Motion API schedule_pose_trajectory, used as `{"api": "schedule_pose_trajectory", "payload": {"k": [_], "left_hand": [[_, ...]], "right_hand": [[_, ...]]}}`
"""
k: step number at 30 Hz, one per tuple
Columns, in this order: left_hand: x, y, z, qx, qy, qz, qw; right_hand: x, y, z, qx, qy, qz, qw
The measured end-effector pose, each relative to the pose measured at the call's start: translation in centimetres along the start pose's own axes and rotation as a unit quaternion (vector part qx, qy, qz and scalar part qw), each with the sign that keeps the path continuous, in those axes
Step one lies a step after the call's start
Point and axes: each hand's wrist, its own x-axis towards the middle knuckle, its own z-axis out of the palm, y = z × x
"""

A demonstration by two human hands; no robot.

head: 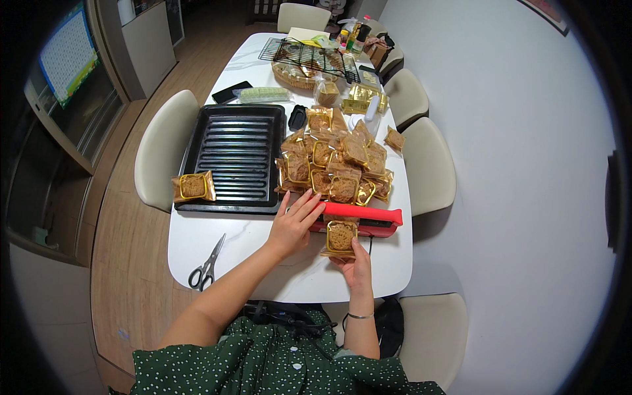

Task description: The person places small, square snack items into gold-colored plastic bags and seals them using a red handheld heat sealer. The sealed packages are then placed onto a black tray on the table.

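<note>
My right hand [356, 261] holds a small pastry in a clear wrapper [341, 236] by its near edge, with the wrapper's far end at a red impulse bag sealer [363, 212]. On the left end of the sealer's red arm lies my left hand [292, 227], fingers spread and holding nothing. Just beyond the sealer is a heap of wrapped pastries in gold trays [344, 187]. One more wrapped pastry [193, 186] rests on the near left corner of a black baking tray [237, 206]. Scissors with black handles [208, 266] lie at the table's near left.
Farther back on the white table [237, 247] are a long green wrapped pack [264, 95], a black phone [231, 93], a wicker basket [301, 81] under black wire racks [316, 57], gold packets [365, 96] and bottles [359, 39]. Chairs [165, 148] stand around it. A cord runs from the sealer.
</note>
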Motion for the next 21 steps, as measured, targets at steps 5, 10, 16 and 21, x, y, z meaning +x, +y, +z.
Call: {"api": "schedule_pose_trajectory", "payload": {"k": [5, 10, 16, 21], "left_hand": [[0.0, -0.02, 0.08, -0.001, 0.005, 0.0, 1.0], [-0.01, -0.04, 0.12, -0.003, 0.005, -0.001, 1.0], [-0.11, -0.13, 0.31, -0.002, 0.009, -0.001, 1.0], [0.23, 0.09, -0.13, -0.007, 0.008, 0.002, 1.0]], "right_hand": [[-0.01, -0.02, 0.02, -0.002, -0.001, 0.002, 1.0], [-0.05, 0.01, 0.06, -0.004, 0.0, -0.001, 1.0], [-0.01, 0.08, 0.06, 0.0, 0.002, -0.001, 1.0], [0.08, 0.01, -0.23, 0.007, 0.005, -0.004, 1.0]]}}
